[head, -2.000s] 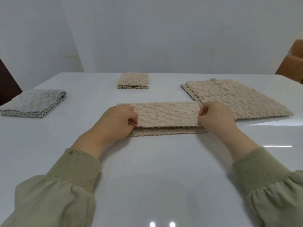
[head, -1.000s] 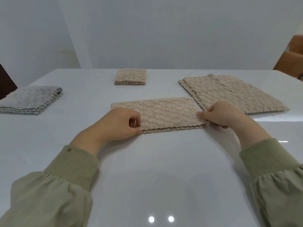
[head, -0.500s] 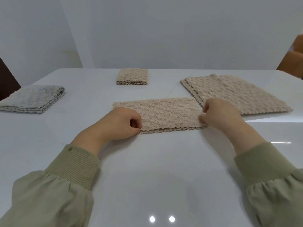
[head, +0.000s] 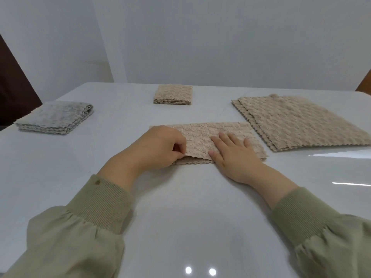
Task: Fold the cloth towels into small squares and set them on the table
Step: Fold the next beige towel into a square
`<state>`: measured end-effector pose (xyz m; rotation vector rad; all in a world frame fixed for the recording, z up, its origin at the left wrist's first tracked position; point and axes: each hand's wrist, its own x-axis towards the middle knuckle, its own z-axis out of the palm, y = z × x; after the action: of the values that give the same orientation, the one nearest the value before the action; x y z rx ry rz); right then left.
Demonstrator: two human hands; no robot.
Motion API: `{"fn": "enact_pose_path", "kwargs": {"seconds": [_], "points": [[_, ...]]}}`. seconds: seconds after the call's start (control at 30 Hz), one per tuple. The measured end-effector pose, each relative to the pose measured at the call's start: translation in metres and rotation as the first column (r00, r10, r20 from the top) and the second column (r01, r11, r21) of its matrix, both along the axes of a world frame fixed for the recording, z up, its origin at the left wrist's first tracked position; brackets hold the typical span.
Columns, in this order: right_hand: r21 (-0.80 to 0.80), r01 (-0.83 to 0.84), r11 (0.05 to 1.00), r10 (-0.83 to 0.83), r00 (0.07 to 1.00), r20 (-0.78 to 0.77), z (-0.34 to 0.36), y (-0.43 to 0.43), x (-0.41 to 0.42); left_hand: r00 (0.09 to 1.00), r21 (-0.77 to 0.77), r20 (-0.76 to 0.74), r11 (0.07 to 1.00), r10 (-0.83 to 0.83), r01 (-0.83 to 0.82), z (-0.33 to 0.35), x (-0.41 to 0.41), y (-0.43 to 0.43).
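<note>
A beige towel [head: 202, 133], folded into a long strip, lies in the middle of the white table [head: 180, 207]. My left hand [head: 158, 146] pinches the strip's near left corner, lifting the top layer slightly. My right hand [head: 234, 155] lies flat with straight fingers on the right half of the strip, pressing it down. A beige towel folded into a small square [head: 173, 94] sits at the back centre. A stack of unfolded beige towels [head: 297, 121] lies to the right.
A folded grey towel [head: 53, 117] rests at the table's left edge. A dark brown surface [head: 12, 87] stands beyond the left side. An orange-brown object [head: 364, 84] shows at the far right.
My right hand let go of the strip's right end, moved left and opened flat on top of the towel. My left hand kept its pinch on the left corner.
</note>
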<state>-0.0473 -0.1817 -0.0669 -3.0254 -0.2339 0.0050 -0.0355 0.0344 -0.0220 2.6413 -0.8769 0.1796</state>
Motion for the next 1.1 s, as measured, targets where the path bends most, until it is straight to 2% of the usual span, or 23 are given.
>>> {"fn": "enact_pose_path", "kwargs": {"seconds": [0.1, 0.23, 0.3, 0.43, 0.57, 1.0, 1.1], "points": [[0.034, -0.017, 0.999, 0.017, 1.0, 0.003, 0.002, -0.001, -0.001, 0.997, 0.097, -0.07, 0.995, 0.012, -0.005, -0.002, -0.001, -0.001], [0.226, -0.148, 0.963, 0.119, 0.983, 0.139, 0.018, -0.012, -0.006, 0.992, 0.095, -0.119, 0.995, 0.036, -0.024, -0.002, -0.001, 0.0], [0.267, -0.184, 0.946, 0.138, 0.974, 0.181, 0.026, -0.018, -0.008, 0.991, 0.079, -0.128, 0.996, 0.041, -0.031, -0.003, 0.0, 0.0], [0.259, -0.202, 0.945, 0.164, 0.973, 0.159, 0.028, -0.022, -0.009, 0.988, 0.057, -0.149, 0.998, 0.044, -0.036, -0.005, 0.001, 0.0], [0.234, -0.236, 0.943, 0.185, 0.958, 0.219, 0.029, -0.022, -0.009, 0.987, 0.049, -0.157, 0.998, 0.044, -0.037, -0.004, 0.0, 0.001], [0.178, -0.268, 0.947, 0.214, 0.938, 0.274, 0.031, -0.021, -0.012, 0.984, 0.046, -0.176, 0.998, 0.043, -0.035, -0.004, 0.0, 0.001], [0.144, -0.271, 0.952, 0.237, 0.948, 0.212, 0.027, -0.02, -0.011, 0.98, 0.054, -0.192, 0.998, 0.047, -0.037, -0.003, -0.001, 0.0]]}}
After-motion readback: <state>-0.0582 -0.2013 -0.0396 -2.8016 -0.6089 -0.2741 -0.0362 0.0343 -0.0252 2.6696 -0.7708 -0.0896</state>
